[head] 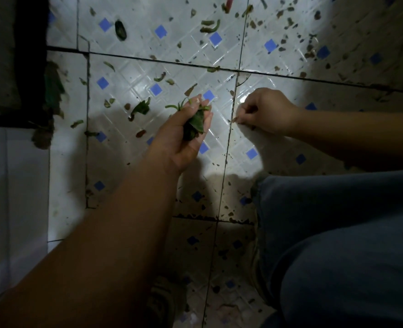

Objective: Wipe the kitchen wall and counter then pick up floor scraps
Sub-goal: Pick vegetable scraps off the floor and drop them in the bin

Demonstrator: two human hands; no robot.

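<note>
I am down at the floor (134, 74) stage of the job, crouched over white tiles strewn with green scraps. My left hand (183, 136) is turned palm up and cupped, its fingers (206, 119) curled loosely round a wad of leaves and stems (194, 125) already gathered. My right hand (264, 112) is down at the grout line just beside it, fingertips (241, 119) drawn narrow in a pinch on a small brown fleck (235, 119) (whether it is actually lifted clear of the tile, I cannot tell).

These scraps look nearly weightless, limp and probably damp, so I expect them to cling to the glossy tile and to skin alike. The bigger pieces, like the wilted leaf (140, 108) left of the cupped hand and the curled pod pieces (210, 26) further up, should come away if taken by a stem or raised edge. The flat flecks offer no edge, and I would judge a fingernail scrape or a sweep with the fingertip works better than a straight pinch. The wad in my palm is soft and springy, so too slack a cup may spill it, though squeezing harms nothing.
</note>
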